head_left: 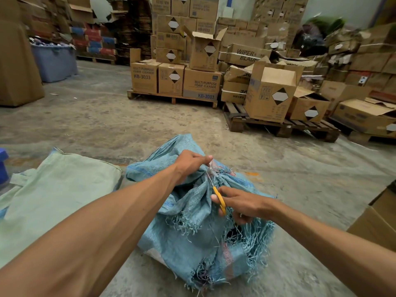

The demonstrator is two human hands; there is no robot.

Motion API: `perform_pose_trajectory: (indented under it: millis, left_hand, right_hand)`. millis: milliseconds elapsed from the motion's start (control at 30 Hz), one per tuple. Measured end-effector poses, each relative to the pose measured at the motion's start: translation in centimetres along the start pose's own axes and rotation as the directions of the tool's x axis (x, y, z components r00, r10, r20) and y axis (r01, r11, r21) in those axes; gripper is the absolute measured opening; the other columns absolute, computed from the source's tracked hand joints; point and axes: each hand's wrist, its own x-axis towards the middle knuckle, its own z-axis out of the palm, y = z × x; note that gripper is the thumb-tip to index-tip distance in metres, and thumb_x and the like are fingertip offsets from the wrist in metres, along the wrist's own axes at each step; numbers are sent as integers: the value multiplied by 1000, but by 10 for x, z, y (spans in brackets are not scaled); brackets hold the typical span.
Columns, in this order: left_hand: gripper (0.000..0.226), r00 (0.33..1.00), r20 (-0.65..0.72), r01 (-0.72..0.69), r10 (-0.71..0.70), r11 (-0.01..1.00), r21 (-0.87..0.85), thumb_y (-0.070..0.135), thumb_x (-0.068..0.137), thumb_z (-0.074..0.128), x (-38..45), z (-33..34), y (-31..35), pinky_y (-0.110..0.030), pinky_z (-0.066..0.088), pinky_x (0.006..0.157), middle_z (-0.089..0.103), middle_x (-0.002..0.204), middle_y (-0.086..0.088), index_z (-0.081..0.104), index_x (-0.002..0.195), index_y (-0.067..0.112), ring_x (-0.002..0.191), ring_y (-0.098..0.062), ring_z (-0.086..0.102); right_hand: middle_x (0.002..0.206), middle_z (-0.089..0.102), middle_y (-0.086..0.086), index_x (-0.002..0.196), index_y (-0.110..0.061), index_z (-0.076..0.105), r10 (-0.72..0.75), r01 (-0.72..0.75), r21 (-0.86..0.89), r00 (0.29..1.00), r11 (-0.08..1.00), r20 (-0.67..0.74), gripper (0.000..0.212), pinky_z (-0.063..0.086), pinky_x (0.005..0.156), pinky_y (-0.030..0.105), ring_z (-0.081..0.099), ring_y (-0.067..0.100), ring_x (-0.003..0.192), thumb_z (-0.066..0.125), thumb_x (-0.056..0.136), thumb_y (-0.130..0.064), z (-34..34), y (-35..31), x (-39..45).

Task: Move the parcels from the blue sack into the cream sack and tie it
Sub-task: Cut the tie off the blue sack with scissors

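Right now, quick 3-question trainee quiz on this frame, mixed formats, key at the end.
1. True or false: the blue sack lies on the floor with its neck bunched and tied.
2. What is the right hand holding?
A. tape roll
B. orange-handled scissors
C. marker
3. Fill in: the left hand pinches the ___ at the sack's neck.

Key:
1. True. No parcel is out yet, and the cream sack lies flat to the left.
2. B. The blades point at the tie string below the left hand's fingers.
3. tie string
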Motion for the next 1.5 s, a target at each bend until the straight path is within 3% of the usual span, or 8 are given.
perform_pose_trajectory:
  millis: [100, 167, 200, 300, 467, 767, 967, 1500]
  left_hand:
    - [29, 997, -17, 78, -79, 997, -25, 39, 88, 69, -1, -4, 5, -33, 54, 82, 68, 111, -16, 76, 88, 10, 100, -27, 64]
    - [28, 991, 0, 133, -133, 991, -14, 40, 88, 69, -2, -8, 5, -22, 40, 48, 55, 78, -4, 75, 87, 13, 61, -14, 48]
    - [27, 988, -2, 157, -157, 987, -13, 41, 88, 70, -1, -10, 3, -22, 32, 44, 46, 71, 0, 73, 83, 15, 57, -12, 39]
    - [26, 976, 4, 217, -217, 975, -55, 42, 87, 70, 1, -14, 1, -26, 26, 50, 41, 66, 3, 70, 78, 17, 58, -12, 34]
    - [24, 961, 30, 276, -274, 952, -131, 41, 90, 66, 0, -17, 3, -25, 22, 52, 37, 60, 6, 69, 84, 17, 54, -10, 29]
    - [25, 959, 35, 283, -281, 946, -158, 43, 89, 67, 4, -17, 1, -26, 22, 54, 37, 58, 8, 71, 85, 19, 55, -9, 29]
    - [26, 964, 19, 265, -265, 951, -159, 43, 85, 71, 5, -16, 1, -28, 24, 57, 41, 65, 6, 74, 87, 18, 60, -12, 31]
    - [27, 975, 37, 222, -219, 965, -139, 45, 79, 76, 6, -15, 6, -29, 27, 59, 41, 76, 3, 74, 83, 18, 68, -14, 34]
  right_hand:
    - [85, 51, 5, 113, -13, 46, -71, 68, -80, 997, 994, -33, 44, 32, 42, 21, 35, 6, 46, 52, 95, -53, -1, 4, 2]
    - [83, 51, 3, 111, -15, 50, -123, 105, -227, 990, 968, -65, 44, 38, 50, 24, 40, 5, 54, 53, 94, -56, -2, 8, 3]
    - [87, 55, 5, 111, -17, 51, -150, 115, -319, 985, 941, -90, 47, 43, 57, 30, 46, 9, 62, 52, 92, -60, -3, 9, 3]
    - [99, 62, 5, 111, -23, 53, -209, 106, -509, 966, 854, -149, 51, 49, 78, 44, 58, 26, 87, 50, 88, -69, -5, 12, 2]
    - [95, 62, -6, 115, -30, 52, -285, 100, -631, 938, 769, -199, 47, 51, 78, 39, 61, 18, 87, 51, 88, -69, -6, 14, 0]
    - [88, 64, 2, 100, -31, 54, -313, 101, -544, 897, 833, -313, 55, 39, 61, 35, 45, 11, 63, 47, 77, -80, -8, 8, 5]
    - [88, 64, -1, 96, -32, 53, -282, 58, -571, 907, 819, -314, 55, 49, 68, 45, 57, 20, 73, 45, 76, -82, -8, 8, 8]
    - [88, 66, 7, 94, -30, 58, -271, 105, -467, 913, 878, -304, 45, 35, 60, 32, 47, 12, 65, 56, 80, -72, -12, 5, 9]
